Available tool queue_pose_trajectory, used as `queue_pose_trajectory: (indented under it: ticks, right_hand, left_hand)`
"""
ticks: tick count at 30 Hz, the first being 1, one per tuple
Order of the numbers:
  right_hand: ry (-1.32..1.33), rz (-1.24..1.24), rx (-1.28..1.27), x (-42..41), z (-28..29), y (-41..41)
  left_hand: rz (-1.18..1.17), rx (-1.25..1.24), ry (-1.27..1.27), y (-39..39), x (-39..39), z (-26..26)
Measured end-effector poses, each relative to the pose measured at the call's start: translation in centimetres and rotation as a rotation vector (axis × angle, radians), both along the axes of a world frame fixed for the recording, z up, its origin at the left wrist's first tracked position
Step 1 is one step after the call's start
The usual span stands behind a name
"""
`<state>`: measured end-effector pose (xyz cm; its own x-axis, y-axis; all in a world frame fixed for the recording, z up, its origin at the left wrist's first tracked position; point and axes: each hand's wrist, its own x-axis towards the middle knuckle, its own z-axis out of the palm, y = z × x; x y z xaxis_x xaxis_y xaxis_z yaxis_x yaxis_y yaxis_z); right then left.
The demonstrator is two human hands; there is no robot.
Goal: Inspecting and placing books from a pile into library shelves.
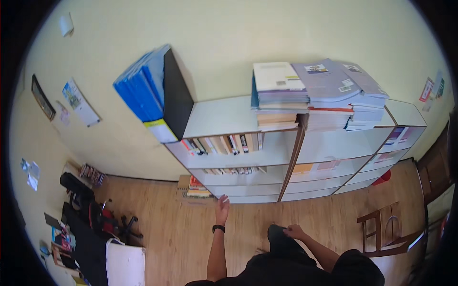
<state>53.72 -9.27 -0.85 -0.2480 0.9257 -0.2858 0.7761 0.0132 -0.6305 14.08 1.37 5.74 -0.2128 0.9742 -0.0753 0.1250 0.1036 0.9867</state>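
My left hand (222, 208), with a dark band on its wrist, reaches forward before the lower left corner of a white bookshelf (222, 116). Its fingers are slightly spread, and I see nothing held. My right hand (295, 231) is curled beside my raised knee (277, 237); whether its fingers grip anything is unclear. Upright books (229, 143) fill part of the upper left compartment, with smaller ones (234, 171) on the shelf below. On top lie a book stack (279, 77), purple-grey booklets (327, 80) and a black file box (180, 96) holding blue folders (143, 87).
A cardboard box (183, 187) with books stands on the floor by the shelf's left end. To the left are a black office chair (94, 214) and a white-topped table (125, 262). A wooden chair (388, 228) stands at right, and a red bin (382, 177) is beyond it.
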Motion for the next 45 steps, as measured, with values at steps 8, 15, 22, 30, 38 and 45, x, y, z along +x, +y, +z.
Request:
queue_pose_trajectory:
  ticks: [8,15,22,30,38,45]
  right_hand:
    - [0.568,-0.441,0.017,-4.0,15.5,8.7]
    - [0.469,-0.219,1.346,-4.3,40.4,18.4]
    - [0.056,-0.282,1.488,-4.2,48.6,25.2]
    - [-0.094,-0.278,1.326,-3.9,48.0,26.9]
    - [0.051,-0.208,1.288,-3.5,47.4,26.9]
    - [0.125,-0.181,1.343,-3.1,46.7,27.2]
  left_hand:
    - [-0.102,0.485,-0.089,3.9,7.6,22.8]
    - [-0.127,1.036,0.451,12.0,13.5,36.6]
    - [-0.142,1.049,0.729,17.4,16.4,42.7]
    - [-0.178,0.978,0.687,19.3,16.8,40.9]
    - [-0.053,0.983,0.549,18.3,17.0,39.6]
    - [0.024,1.037,0.574,18.0,17.3,39.6]
